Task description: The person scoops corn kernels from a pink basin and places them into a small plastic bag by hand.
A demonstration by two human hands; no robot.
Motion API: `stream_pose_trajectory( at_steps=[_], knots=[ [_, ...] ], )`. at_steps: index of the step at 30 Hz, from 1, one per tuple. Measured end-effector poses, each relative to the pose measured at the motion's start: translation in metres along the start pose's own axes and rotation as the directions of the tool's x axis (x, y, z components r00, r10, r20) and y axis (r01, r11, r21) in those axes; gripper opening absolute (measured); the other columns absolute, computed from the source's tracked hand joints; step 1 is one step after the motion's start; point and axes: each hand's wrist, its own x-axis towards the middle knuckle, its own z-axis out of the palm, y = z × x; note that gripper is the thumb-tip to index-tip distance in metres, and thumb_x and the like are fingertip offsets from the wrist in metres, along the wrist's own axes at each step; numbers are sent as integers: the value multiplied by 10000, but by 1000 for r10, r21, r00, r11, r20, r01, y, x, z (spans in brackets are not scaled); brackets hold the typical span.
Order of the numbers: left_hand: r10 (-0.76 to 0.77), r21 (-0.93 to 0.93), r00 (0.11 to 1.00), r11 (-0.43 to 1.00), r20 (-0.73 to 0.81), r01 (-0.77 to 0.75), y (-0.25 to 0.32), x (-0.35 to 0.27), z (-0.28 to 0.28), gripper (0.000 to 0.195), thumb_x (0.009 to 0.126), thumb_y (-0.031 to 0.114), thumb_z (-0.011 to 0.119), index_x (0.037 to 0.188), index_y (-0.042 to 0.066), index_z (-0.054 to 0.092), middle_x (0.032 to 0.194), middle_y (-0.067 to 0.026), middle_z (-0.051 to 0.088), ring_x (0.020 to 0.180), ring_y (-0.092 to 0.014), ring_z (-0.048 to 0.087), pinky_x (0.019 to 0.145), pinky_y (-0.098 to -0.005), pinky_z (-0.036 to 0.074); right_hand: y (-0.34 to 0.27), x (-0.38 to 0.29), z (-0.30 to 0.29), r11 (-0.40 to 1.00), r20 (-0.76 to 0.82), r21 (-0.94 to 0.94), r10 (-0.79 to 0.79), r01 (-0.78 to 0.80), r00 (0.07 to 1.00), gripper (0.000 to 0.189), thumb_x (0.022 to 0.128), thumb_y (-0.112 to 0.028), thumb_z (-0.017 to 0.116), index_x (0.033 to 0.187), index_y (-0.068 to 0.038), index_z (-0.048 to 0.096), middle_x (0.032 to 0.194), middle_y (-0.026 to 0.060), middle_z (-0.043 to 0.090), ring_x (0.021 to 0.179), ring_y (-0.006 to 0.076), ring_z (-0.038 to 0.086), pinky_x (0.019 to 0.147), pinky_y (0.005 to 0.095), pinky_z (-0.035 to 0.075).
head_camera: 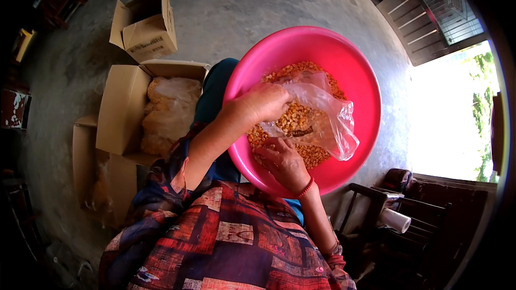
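A large pink plastic basin (369,100) rests over my lap, with yellow corn kernels (308,157) across its bottom. A clear plastic bag (336,106) lies crumpled over the kernels, and some corn shows through or inside it. My left hand (267,100) grips the bag near its left edge, fingers curled under and partly hidden. Lower in the basin, my right hand (285,164), with a red beaded bracelet (307,187) at the wrist, has its bent fingertips down at the kernels beside the bag. Whether those fingers pinch anything is hidden.
An open cardboard box (121,108) at my left contains filled clear bags (171,108). Another open carton (149,36) stands beyond it; a third (121,185) sits nearer, lower left. A dark wooden chair (367,193) with a white roll (396,220) is at right, near a bright doorway (443,117).
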Motion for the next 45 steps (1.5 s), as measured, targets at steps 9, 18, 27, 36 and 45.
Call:
stream_pose_trajectory(
  at_steps=[9,18,27,36,45],
  knots=[
    [11,-2,1000,1000,-1,-11,0,-4,-3,211,822,167,529,987,91,637,877,-197,634,847,-369,609,764,-459,472,21,-35,-22,982,139,-65,185,-177,973,132,770,-143,612,879,-70,618,903,139,557,817,325,574,698,408,477],
    [24,-22,1000,999,12,-24,4,-6,-7,203,818,152,527,974,69,629,890,-198,631,864,-368,606,774,-456,469,25,-42,-15,952,219,120,252,-282,943,102,815,-125,571,873,-52,612,799,136,587,735,306,600,656,380,477],
    [-4,-10,999,1000,41,4,4,-4,-6,205,819,144,525,981,73,628,903,-198,631,886,-365,603,791,-452,464,27,-30,-7,960,251,152,195,-237,948,105,818,-90,570,895,-45,624,786,112,623,709,244,627,650,330,488],
    [26,-6,1000,1000,7,-26,2,-5,-2,200,814,154,537,975,80,628,877,-194,632,855,-366,607,771,-456,469,27,-37,-28,62,354,889,533,-453,768,133,922,-98,499,1010,-26,570,893,24,597,788,110,606,717,269,526],
    [59,-41,998,997,-33,-60,3,-4,-6,190,821,161,528,960,72,622,870,-195,628,849,-369,604,760,-463,467,23,-35,-20,-165,172,982,559,-95,811,306,957,-173,407,1137,56,498,1126,133,551,1051,278,567,945,391,464]
  ],
)
